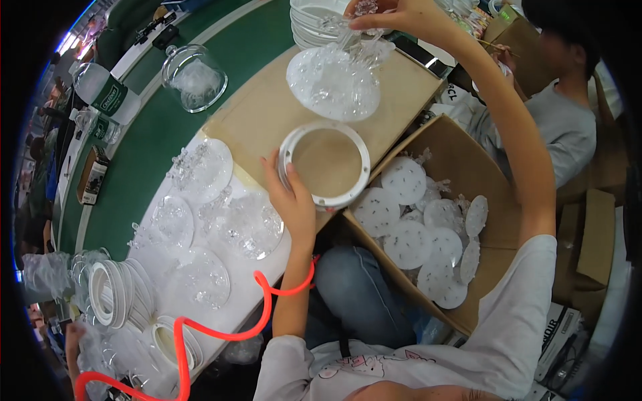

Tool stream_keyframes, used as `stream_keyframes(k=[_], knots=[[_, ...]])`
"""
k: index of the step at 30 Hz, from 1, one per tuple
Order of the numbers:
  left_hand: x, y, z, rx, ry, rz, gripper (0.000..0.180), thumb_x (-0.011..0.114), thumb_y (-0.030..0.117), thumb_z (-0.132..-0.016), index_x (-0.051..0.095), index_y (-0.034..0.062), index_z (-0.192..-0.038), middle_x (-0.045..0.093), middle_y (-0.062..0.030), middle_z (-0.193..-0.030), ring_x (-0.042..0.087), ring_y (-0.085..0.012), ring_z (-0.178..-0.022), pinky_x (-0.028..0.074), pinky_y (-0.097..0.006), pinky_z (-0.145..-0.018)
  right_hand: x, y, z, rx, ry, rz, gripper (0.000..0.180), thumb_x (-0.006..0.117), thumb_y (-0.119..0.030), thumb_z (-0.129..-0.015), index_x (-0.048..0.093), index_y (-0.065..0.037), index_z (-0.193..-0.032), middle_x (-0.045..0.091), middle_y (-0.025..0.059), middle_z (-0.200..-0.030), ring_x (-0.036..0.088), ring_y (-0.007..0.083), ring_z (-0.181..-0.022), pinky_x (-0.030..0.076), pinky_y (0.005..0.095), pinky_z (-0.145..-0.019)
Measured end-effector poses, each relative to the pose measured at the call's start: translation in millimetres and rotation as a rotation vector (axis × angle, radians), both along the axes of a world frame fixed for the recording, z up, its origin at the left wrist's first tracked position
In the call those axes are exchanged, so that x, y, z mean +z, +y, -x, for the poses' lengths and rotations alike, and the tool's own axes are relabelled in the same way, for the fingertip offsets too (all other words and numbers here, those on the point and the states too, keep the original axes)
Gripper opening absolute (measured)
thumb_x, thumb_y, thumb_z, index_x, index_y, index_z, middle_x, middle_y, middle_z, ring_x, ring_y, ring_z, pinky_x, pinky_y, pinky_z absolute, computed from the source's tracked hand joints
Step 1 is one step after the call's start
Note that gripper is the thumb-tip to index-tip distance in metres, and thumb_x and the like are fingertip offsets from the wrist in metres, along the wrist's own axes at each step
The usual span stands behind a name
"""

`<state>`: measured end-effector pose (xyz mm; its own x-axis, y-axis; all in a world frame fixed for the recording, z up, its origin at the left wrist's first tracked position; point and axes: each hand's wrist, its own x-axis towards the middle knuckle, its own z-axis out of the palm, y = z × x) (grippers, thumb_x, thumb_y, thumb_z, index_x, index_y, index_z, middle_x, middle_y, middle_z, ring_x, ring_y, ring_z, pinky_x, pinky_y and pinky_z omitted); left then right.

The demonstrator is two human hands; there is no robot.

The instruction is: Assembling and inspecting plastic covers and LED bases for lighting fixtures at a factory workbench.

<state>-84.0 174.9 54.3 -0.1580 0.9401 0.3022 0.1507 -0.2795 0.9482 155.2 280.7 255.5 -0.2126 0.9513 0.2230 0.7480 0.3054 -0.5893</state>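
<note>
Two bare hands over the tan stretch of the surface (254, 127). Left hand (293, 200): grip closed on the left side of a white ring (363, 160) at the near edge, thumb and fingers along its wall, presumably to steady it and leave the opening unobstructed. Whether the ring rests or is slightly lifted, hard to tell.

Right hand (408, 20): stretched out past the far edge side, grip pinched on a clear crystal cluster (366, 8). Held by fingertips, likely so the faceted bits are not crushed. Clear pieces overlap below it; cannot tell if it joins the beaded disc (321, 83) there.

White bowls (309, 27) nested behind the disc; nesting probably saves room. Phone (422, 57) toward the far right corner, seemingly out of the way.

Open carton (491, 240) against the near edge, right of the ring, holding white discs (408, 244) with dark dots; close by, probably for a short reach. Left stretch: beaded pieces (212, 170) spread out, perhaps against tangling. Toward the left end, stacked rings (103, 294); red coiled hose (180, 341) crosses the near edge.
</note>
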Motion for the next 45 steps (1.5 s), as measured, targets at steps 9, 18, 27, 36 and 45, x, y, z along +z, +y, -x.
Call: stream_keyframes(k=[9,18,27,36,45], knots=[[3.0,-10.6,0.9,-0.035,-0.027,0.05,0.04,0.039,0.002,-0.088,0.035,-0.0052,-0.127,0.036,-0.0209,-0.133,0.025,-0.0322,-0.132,0.019,-0.04,-0.106,-27.4,-30.5,47.6,0.266,-0.127,0.109,0.028,0.066,-0.026,-0.075,0.063,-0.004,-0.092,0.064,0.0144,-0.082,0.062,0.0259,-0.077,0.048,0.0338,-0.071],[-5.5,-32.9,6.8,-0.226,0.257,0.001,0.095,0.077,0.01,-0.065,0.016,-0.0056,-0.136,0.023,-0.0227,-0.138,0.027,-0.0352,-0.128,0.024,-0.04,-0.105,-70.5,-19.0,58.3,0.287,-0.179,-0.056,0.022,0.066,-0.026,-0.072,0.062,-0.008,-0.085,0.061,0.0128,-0.074,0.059,0.0279,-0.069,0.045,0.0369,-0.062],[-7.6,-34.5,6.9,-0.175,0.359,0.018,0.098,0.079,0.013,-0.062,0.018,-0.0063,-0.135,0.025,-0.025,-0.138,0.029,-0.0388,-0.126,0.025,-0.041,-0.104,-74.4,-22.9,61.0,0.3,-0.17,-0.006,0.02,0.064,-0.026,-0.072,0.063,-0.01,-0.084,0.061,0.0124,-0.074,0.06,0.0286,-0.07,0.046,0.0384,-0.062],[-4.2,-35.5,8.2,-0.188,0.466,-0.014,0.093,0.078,0.016,-0.064,0.022,-0.0024,-0.136,0.023,-0.0247,-0.14,0.027,-0.0397,-0.128,0.026,-0.042,-0.103,-73.1,-32.4,62.2,0.365,-0.215,-0.056,0.025,0.066,-0.028,-0.076,0.064,-0.007,-0.091,0.063,0.0108,-0.072,0.061,0.022,-0.065,0.047,0.0293,-0.062],[-5.8,-35.3,9.6,-0.19,0.503,-0.01,0.094,0.077,0.02,-0.066,0.019,-0.0022,-0.138,0.021,-0.025,-0.14,0.028,-0.0408,-0.127,0.027,-0.041,-0.103,-76.0,-30.6,67.0,0.316,-0.291,-0.118,0.024,0.066,-0.028,-0.076,0.064,-0.01,-0.091,0.063,0.0098,-0.071,0.062,0.0221,-0.065,0.047,0.0306,-0.061]])
